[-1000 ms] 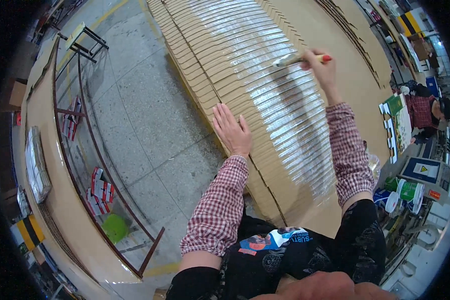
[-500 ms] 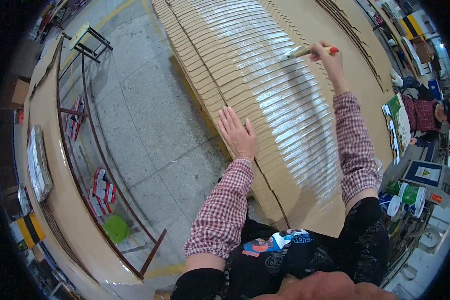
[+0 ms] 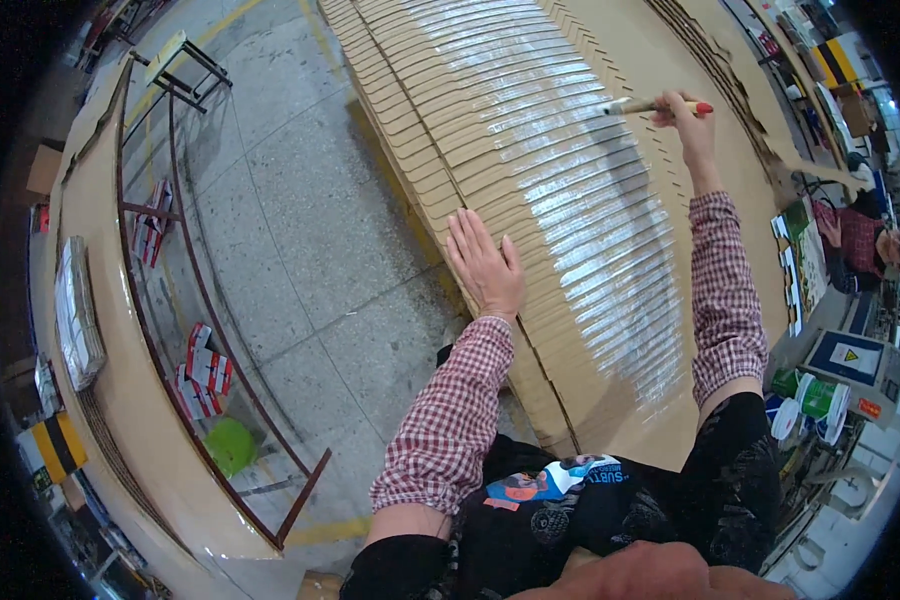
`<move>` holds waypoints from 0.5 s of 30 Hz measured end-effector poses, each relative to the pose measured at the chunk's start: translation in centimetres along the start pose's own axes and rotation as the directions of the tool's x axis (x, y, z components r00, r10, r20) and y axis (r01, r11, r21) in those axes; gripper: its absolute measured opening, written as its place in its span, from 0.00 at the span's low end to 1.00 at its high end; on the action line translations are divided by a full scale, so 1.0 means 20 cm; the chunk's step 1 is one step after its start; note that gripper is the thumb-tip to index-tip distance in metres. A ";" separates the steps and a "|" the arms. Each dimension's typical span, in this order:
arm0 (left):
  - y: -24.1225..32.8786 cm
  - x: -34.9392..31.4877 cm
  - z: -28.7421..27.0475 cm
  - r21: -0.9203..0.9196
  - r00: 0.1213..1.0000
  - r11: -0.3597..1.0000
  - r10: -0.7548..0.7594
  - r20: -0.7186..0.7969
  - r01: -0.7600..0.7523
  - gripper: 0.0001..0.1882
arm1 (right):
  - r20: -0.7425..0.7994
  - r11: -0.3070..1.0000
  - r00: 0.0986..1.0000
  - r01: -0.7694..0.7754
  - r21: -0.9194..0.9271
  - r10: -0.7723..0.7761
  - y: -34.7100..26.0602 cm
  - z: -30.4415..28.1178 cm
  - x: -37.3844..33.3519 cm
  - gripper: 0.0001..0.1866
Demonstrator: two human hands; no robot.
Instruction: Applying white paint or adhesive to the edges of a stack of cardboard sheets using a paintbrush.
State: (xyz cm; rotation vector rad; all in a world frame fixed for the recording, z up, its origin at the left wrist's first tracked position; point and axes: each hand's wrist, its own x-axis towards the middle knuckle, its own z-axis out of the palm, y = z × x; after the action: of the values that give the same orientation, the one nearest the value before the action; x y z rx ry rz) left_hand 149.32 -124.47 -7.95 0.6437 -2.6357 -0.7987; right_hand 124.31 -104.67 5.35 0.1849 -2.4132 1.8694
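Brown cardboard sheets (image 3: 560, 330) lie overlapped like shingles in a long row, running away from me. A wet, shiny whitish band (image 3: 570, 190) coats their exposed strips. In my right hand (image 3: 685, 118) is a paintbrush (image 3: 638, 105) with a pale handle and a red end. Its bristles point left and are at the coated band; whether they touch it is hard to tell. My left hand (image 3: 487, 268) lies flat on the uncoated left part of the sheets, fingers stretched out and holding nothing.
A cardboard-topped table with a brown metal frame (image 3: 300, 500) stands left, a wrapped bundle (image 3: 78, 310) on it. A stool (image 3: 182, 65) and a green round object (image 3: 230, 446) are on that side. Tubs (image 3: 820, 393) sit right, near another person (image 3: 855, 240) working at printed sheets.
My right hand and the brush have shifted slightly to the right across the coated band. My left hand stays flat on the sheets. The other person at right has moved, lifting a brown sheet.
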 end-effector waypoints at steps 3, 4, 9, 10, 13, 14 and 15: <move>0.02 0.00 0.02 -0.047 0.999 0.999 0.025 -0.036 -0.026 0.33 | 0.110 0.973 0.994 0.018 -0.230 0.008 0.05 0.02 -0.02 0.12; 0.00 -0.01 0.01 -0.041 1.000 0.999 0.010 -0.028 -0.012 0.33 | 0.126 0.976 0.992 0.021 -0.216 0.007 0.01 0.07 -0.08 0.12; -0.02 -0.01 -0.02 -0.028 1.000 0.999 -0.020 0.000 0.020 0.34 | 0.246 0.953 0.962 -0.036 -0.300 0.114 -0.23 0.33 -0.28 0.13; -0.01 0.00 -0.01 -0.029 1.000 0.999 -0.020 0.001 0.020 0.34 | 0.192 0.989 0.981 0.041 -0.142 -0.013 -0.25 0.41 -0.29 0.13; 0.02 0.00 0.01 -0.052 1.000 0.999 0.002 -0.005 -0.002 0.34 | 0.221 0.982 0.957 0.180 0.057 -0.188 -0.13 0.55 -0.29 0.12; 0.04 0.01 0.02 -0.072 1.000 0.997 0.004 0.004 -0.004 0.34 | 0.218 0.982 0.958 0.181 0.047 -0.187 -0.09 0.51 -0.33 0.12; 0.02 0.00 0.02 -0.078 1.000 0.997 -0.005 0.011 0.005 0.34 | 0.266 0.950 0.927 0.297 -0.099 -0.263 -0.04 0.48 -0.40 0.12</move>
State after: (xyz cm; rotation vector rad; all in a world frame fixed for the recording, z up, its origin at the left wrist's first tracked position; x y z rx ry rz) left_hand 149.05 -124.00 -7.95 0.6268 -2.5989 -0.9046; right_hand 132.50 -113.83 2.61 0.7566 -2.4945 1.6315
